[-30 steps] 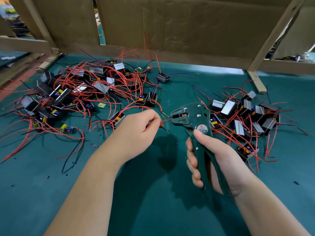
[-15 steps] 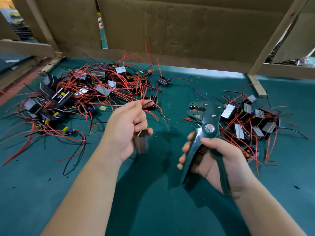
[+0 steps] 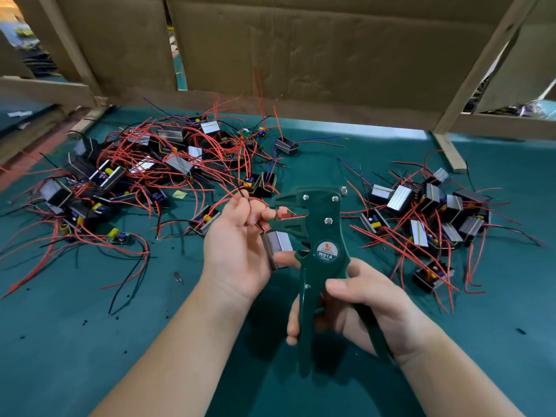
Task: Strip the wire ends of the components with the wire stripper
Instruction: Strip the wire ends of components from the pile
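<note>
So the wire stripper (image 3: pixel 313 233) is dead centre: dark green metal, silver rivets, and a round badge on the pivot that reads "W01A" (the print under it is too tiny to read). Its long axis runs 6 to 12 o'clock, with the handles down at 6, the head up top, and the mouth gaping toward 9 o'clock with red pads inside. The right hand (image 3: pixel 370 311) is wrapped round both handles. The left hand (image 3: pixel 237 248), at 9 o'clock of the head, curls around a boxy component (image 3: pixel 278 246) with a shiny silver face and pinches its thin red wires. More of these blocks lie tangled in a pile at 10 o'clock (image 3: pixel 150 176) and another pile at 3 o'clock (image 3: pixel 430 215) on the teal felt-like mat (image 3: pixel 90 341). Brown cardboard (image 3: pixel 301 55) stands at 12.
</note>
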{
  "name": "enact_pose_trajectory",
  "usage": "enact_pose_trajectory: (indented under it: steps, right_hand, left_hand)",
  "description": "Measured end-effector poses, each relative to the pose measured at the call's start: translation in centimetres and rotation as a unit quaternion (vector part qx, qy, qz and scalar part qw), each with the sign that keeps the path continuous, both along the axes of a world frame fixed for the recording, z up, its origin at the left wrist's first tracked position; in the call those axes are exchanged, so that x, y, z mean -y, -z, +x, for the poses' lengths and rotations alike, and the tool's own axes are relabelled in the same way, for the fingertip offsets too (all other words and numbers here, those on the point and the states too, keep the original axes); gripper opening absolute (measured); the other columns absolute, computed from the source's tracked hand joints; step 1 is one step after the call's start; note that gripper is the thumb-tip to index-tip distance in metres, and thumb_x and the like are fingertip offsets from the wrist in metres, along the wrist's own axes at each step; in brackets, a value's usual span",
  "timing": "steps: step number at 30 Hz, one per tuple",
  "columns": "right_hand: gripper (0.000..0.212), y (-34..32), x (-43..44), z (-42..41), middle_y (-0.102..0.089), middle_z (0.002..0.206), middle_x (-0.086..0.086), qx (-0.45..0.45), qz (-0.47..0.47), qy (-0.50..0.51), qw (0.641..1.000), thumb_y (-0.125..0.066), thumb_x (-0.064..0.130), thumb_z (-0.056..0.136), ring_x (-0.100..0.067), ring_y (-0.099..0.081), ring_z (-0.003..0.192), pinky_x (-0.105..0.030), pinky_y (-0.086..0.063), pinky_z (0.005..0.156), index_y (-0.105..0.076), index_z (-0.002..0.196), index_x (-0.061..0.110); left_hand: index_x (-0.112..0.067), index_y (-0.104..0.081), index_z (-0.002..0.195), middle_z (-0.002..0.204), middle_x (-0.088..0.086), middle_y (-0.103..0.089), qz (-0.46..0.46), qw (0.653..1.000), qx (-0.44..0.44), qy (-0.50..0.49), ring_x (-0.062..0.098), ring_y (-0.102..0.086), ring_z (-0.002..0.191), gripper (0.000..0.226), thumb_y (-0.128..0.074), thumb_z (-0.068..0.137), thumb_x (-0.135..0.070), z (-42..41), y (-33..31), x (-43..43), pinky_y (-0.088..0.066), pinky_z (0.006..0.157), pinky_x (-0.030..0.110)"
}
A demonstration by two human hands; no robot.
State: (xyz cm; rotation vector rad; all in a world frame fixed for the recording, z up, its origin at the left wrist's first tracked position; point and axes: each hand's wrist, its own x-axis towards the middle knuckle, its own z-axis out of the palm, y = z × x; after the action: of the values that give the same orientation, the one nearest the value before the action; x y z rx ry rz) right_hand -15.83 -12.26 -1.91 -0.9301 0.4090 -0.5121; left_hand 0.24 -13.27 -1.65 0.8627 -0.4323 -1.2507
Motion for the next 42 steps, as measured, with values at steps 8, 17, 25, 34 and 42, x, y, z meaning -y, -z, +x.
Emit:
enact_pose_trajectory:
  steps: [8, 17, 25, 34, 42]
  right_hand:
    - [0.060, -0.1, 1.2, -1.9, -0.064, 0.078, -0.023, 0.023, -0.035, 0.258, 0.965, -0.058, -0.002, 0.060, -0.038, -0.064, 0.068, -0.050, -0.055, 0.066, -0.056, 0.120, -0.005]
    - [0.022, -0.1, 2.3, -3.8, -0.065, 0.072, -0.008, -0.015, -0.133, 0.422, 0.897, -0.052, 0.005, 0.074, -0.037, -0.066, 0.076, -0.055, -0.056, 0.073, -0.053, 0.096, 0.006]
    - [0.035, 0.6, 2.6, -1.7, -0.053, 0.081, -0.020, -0.041, -0.039, 0.334, 0.941, -0.066, 0.000, 0.064, -0.038, -0.066, 0.069, -0.052, -0.056, 0.063, -0.051, 0.096, 0.001]
    - [0.020, 1.6, 2.9, -2.3, -0.055, 0.080, -0.014, -0.075, -0.063, 0.397, 0.912, -0.060, 0.010, 0.070, -0.040, -0.069, 0.079, -0.048, -0.058, 0.066, -0.050, 0.088, 0.007]
    - [0.031, 1.1, 2.0, -2.1, -0.059, 0.079, -0.017, -0.038, -0.082, 0.340, 0.936, -0.054, 0.007, 0.074, -0.041, -0.067, 0.076, -0.054, -0.056, 0.067, -0.055, 0.105, 0.004]
  left_hand:
    - [-0.010, -0.041, 0.127, 0.094, -0.006, -0.053, -0.044, 0.805, 0.559, -0.193, 0.013, -0.052, 0.094, 0.037, -0.048, 0.092, -0.014, 3.9, 0.5, 0.4, -0.039, 0.089, 0.023]
    - [-0.011, -0.048, 0.133, 0.130, 0.016, -0.048, 0.231, 0.655, 0.714, -0.093, 0.035, -0.037, 0.123, 0.051, -0.059, 0.084, -0.009, 5.8, 1.5, 0.6, -0.034, 0.100, 0.044]
    - [-0.015, -0.066, 0.118, 0.115, 0.006, -0.068, 0.173, 0.681, 0.705, -0.098, 0.025, -0.060, 0.111, 0.037, -0.071, 0.083, -0.025, 7.1, 1.0, 0.2, -0.043, 0.095, 0.031]
    - [-0.018, -0.070, 0.104, 0.101, 0.002, -0.061, 0.155, 0.679, 0.700, -0.157, 0.024, -0.060, 0.098, 0.028, -0.064, 0.085, 0.002, 8.6, 0.7, 0.1, -0.043, 0.087, 0.030]
    - [-0.023, -0.073, 0.107, 0.127, 0.004, -0.047, 0.262, 0.574, 0.772, -0.081, 0.034, -0.034, 0.116, 0.024, -0.057, 0.093, -0.034, 7.9, 1.1, 0.0, -0.035, 0.094, 0.045]
